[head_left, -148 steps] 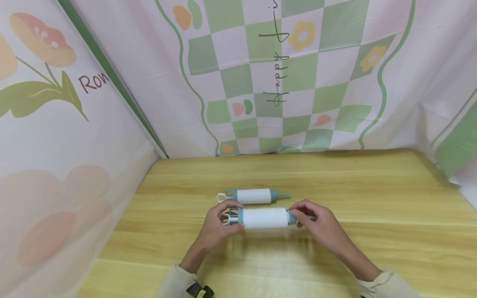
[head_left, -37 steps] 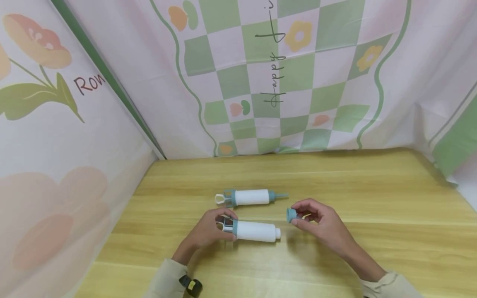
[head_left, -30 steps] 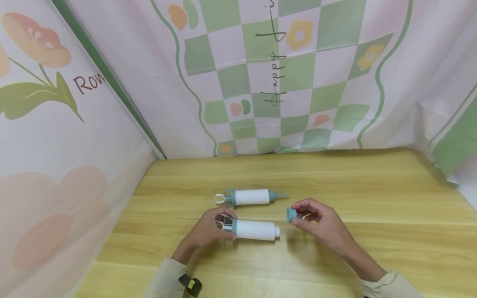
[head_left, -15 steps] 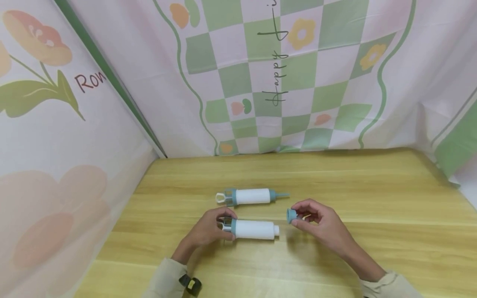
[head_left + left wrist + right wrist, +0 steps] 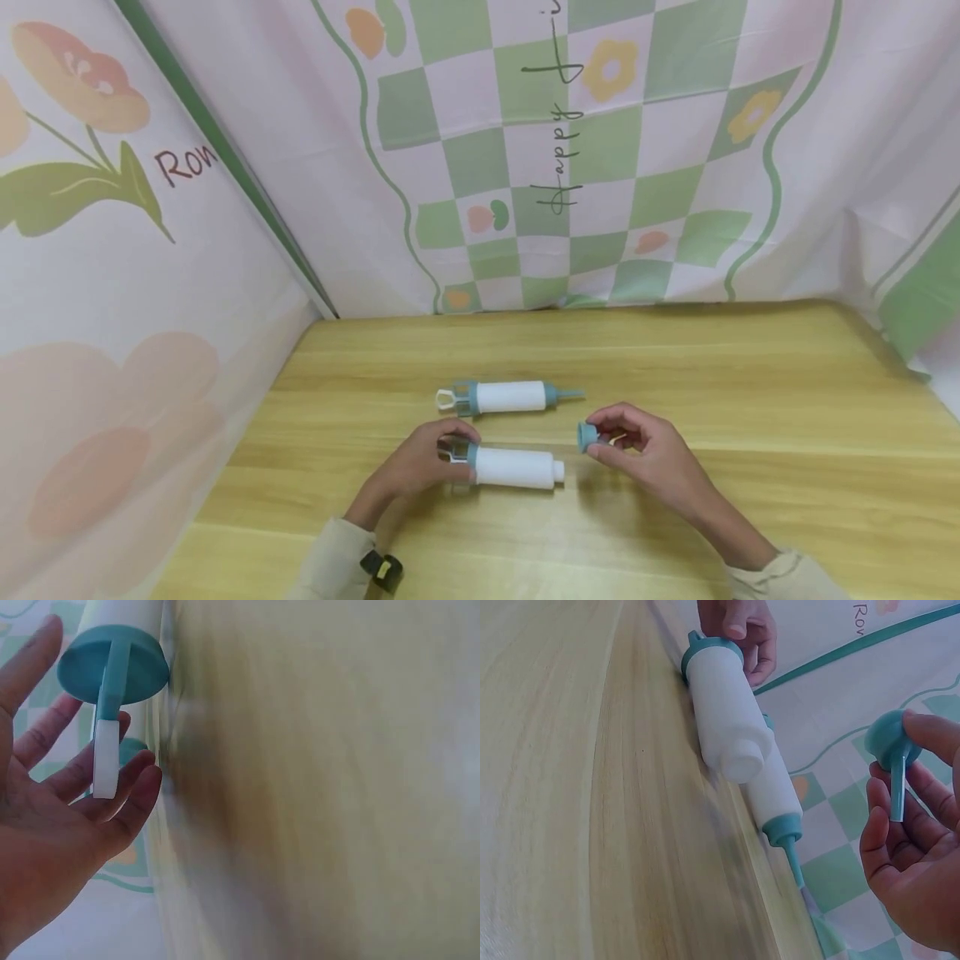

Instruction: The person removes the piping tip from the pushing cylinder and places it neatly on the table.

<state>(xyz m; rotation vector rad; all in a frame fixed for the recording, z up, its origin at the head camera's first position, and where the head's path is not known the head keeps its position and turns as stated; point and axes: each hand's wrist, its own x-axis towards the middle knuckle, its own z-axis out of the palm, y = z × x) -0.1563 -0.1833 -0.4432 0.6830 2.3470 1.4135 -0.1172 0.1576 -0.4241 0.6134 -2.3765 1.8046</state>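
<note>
My left hand (image 5: 416, 458) grips a white-barrelled syringe (image 5: 513, 467) at its teal collar, thumb and forefinger on either side. The barrel lies level and points right, its narrow white neck (image 5: 742, 761) bare. In the left wrist view the white plunger handle (image 5: 106, 761) reaches back between palm and fingers. Just right of the neck, and apart from it, my right hand (image 5: 648, 442) pinches a teal nozzle cap (image 5: 587, 437). The cap's wide mouth faces the barrel; its thin spout (image 5: 898, 787) runs back toward the palm.
Behind the held syringe, a second syringe (image 5: 512, 396) lies on the wooden table (image 5: 750, 375) with its teal nozzle fitted, tip to the right. A patterned curtain (image 5: 600, 167) hangs along the table's back edge, and another cloth (image 5: 150, 333) stands at the left.
Several seconds ago the nozzle cap sat on the barrel; now the two are apart, the syringe slightly lower and nearer. Over the last second both hands have stayed almost still.
</note>
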